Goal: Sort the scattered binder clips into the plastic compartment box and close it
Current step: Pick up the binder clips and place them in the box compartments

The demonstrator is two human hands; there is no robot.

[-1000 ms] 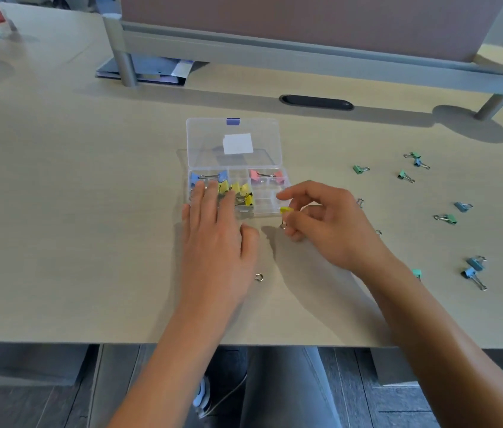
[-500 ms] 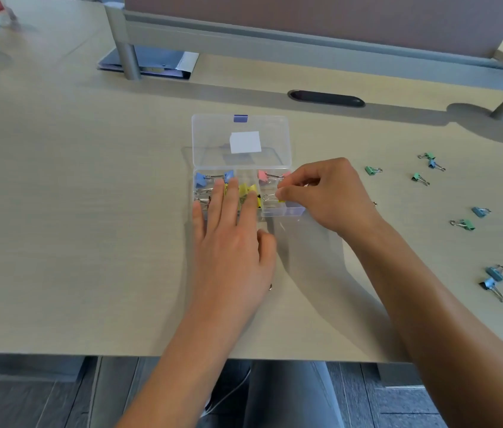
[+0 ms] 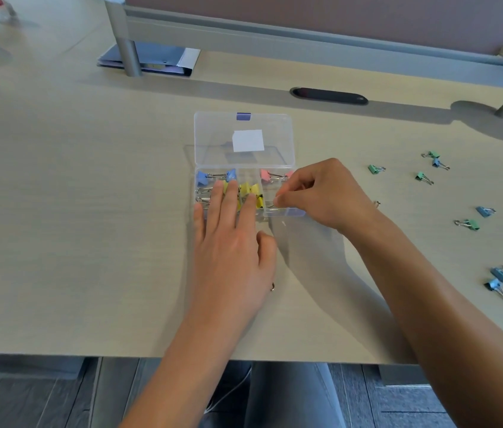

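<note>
Already the table (image 3: 89, 211) carried the open compartment box (image 3: 244, 134) at its middle. My left hand (image 3: 231, 242) lay flat, steadying it. My right hand (image 3: 321, 196) pinched something, probably a clip, over the front right compartment; better to release it low. Blue and green binder clips (image 3: 466, 224) waited well apart, on the right.

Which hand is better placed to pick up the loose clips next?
The right hand. The green clips and blue clips lie on its side of the desk, while the left hand rests flat on the box.
</note>
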